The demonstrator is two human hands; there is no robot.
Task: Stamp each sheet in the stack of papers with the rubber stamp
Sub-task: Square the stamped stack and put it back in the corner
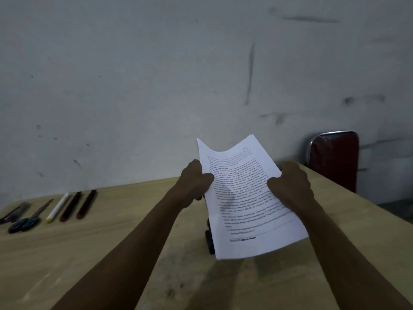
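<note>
Stack held up off the counter, tilted toward the camera, top edge sagging. Left hand grips the stack's left edge, thumb on the printed face; right hand grips its right edge the same way. Both hands closed on paper, nothing else in them.

Top sheet: printed text only, no stamp mark visible on it. Sheets under it not visible, so can't tell their status.

Dark object on the counter just behind the stack's lower-left edge, mostly hidden; poss. the stamp or pad, can't confirm.

Left of stack, well apart: scissors, white pen, two dark red pens, laid in a row. Right of stack, beyond the counter edge: red chair.

Assessment: task looks at or near start. No stamping evident; stack needs setting down flat, stamp to hand, then sheet by sheet.
</note>
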